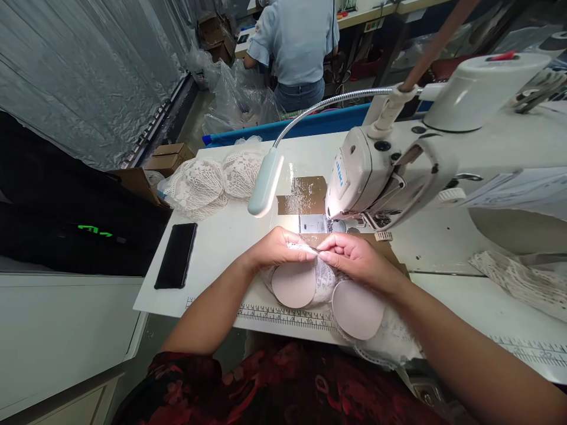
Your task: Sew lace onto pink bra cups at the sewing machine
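Observation:
A white lace bra (325, 277) with two smooth pale cups lies at the front edge of the table, below the sewing machine's needle area. My left hand (283, 247) pinches its upper lace edge between thumb and fingers. Close beside it, my right hand (349, 254) is closed on the same edge, the fingertips of both hands nearly meeting. Something thin and dark shows between the fingertips, too small to name. The right-hand end of the bra hangs over the table edge towards my lap.
The white sewing machine (354, 171) stands just beyond my hands. A lamp (267, 183) on a bendy neck hangs over the table. More lace bras (199, 183) lie at the back left, near a black phone (176, 255). Lace fabric (518, 277) lies at right. A person (301, 47) sits ahead.

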The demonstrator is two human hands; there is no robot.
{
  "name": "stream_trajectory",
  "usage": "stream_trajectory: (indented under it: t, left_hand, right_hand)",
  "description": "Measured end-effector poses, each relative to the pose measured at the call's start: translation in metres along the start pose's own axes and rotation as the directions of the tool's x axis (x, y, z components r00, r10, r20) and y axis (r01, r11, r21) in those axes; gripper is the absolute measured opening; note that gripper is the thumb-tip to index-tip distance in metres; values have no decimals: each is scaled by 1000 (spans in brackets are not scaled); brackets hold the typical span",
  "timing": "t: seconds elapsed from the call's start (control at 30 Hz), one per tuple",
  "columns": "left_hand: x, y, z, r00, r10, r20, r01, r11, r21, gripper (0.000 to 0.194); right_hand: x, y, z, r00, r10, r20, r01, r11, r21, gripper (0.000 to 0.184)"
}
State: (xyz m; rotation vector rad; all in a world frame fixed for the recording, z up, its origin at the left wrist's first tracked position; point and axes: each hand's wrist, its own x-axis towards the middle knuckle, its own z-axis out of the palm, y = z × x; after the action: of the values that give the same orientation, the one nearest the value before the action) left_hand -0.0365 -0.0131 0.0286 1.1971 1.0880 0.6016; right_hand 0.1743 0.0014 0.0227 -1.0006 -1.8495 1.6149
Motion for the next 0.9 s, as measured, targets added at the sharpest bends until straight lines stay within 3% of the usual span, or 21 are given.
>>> stream_trajectory:
  t: [0.17, 0.3, 0.43, 0.57, 0.73, 0.9]
  left_hand:
    - [2, -2, 0, 996, -11, 87, 5, 997, 78, 31]
    - [4, -5, 2, 991, -19, 130, 5, 995, 104, 35]
    - [3, -6, 4, 991, -15, 130, 5, 997, 78, 33]
    - [2, -4, 1, 992, 14, 127, -19, 999, 38, 29]
    - [-2, 0, -12, 988, -33, 153, 13, 992, 129, 32]
    - [-3, 3, -15, 989, -38, 143, 27, 997, 78, 28]
  right_hand:
    - [0, -3, 1, 998, -7, 65, 8, 1000, -5, 24]
    - [1, -6, 7, 999, -13, 43, 17, 995, -94, 19]
    - [3, -2, 7, 1000, 17, -16, -18, 997, -69, 22]
    - [2, 2, 5, 997, 56, 54, -61, 993, 105, 28]
    - [0, 3, 4, 999, 37, 28, -37, 999, -1, 23]
    - [0, 2, 3, 998, 46, 53, -46, 999, 2, 30]
